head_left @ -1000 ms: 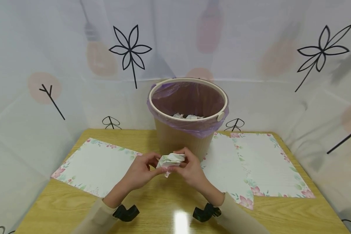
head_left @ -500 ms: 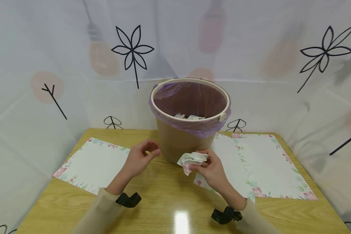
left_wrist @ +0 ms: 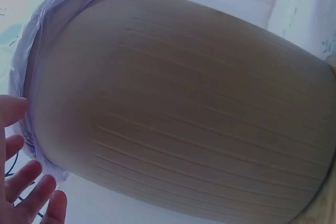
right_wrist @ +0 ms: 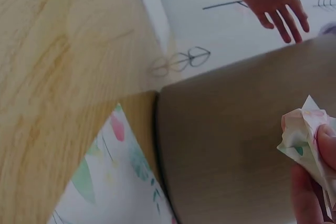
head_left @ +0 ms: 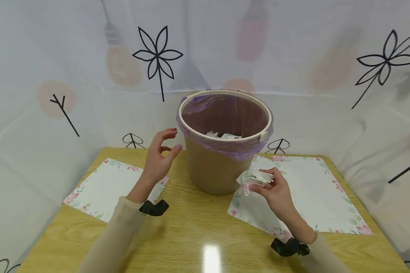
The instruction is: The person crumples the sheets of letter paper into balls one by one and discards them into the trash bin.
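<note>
A crumpled sheet of floral paper (head_left: 253, 179) is pinched between the thumb and fingers of my right hand (head_left: 278, 195), to the right of the bin's lower front. In the right wrist view the crumpled paper (right_wrist: 307, 140) shows pink and green print. My left hand (head_left: 158, 159) is raised beside the left side of the trash bin (head_left: 212, 170), fingers loosely bent and holding nothing. The left wrist view has the left hand's fingers (left_wrist: 37, 192) near the bin's bagged rim. A purple bag (head_left: 239, 151) lines the bin, and crumpled papers (head_left: 230, 136) lie inside it.
One flat flower-bordered sheet (head_left: 109, 185) lies on the left of the wooden table (head_left: 188, 239). Two more sheets lie at the right, the outer sheet (head_left: 321, 193) near the table's right edge. A patterned cloth (head_left: 89, 57) hangs behind and at the sides.
Both hands held the crumpled paper at first; the left hand let go and rose toward the bin's left rim. The right hand carried the crumpled paper to the right.
</note>
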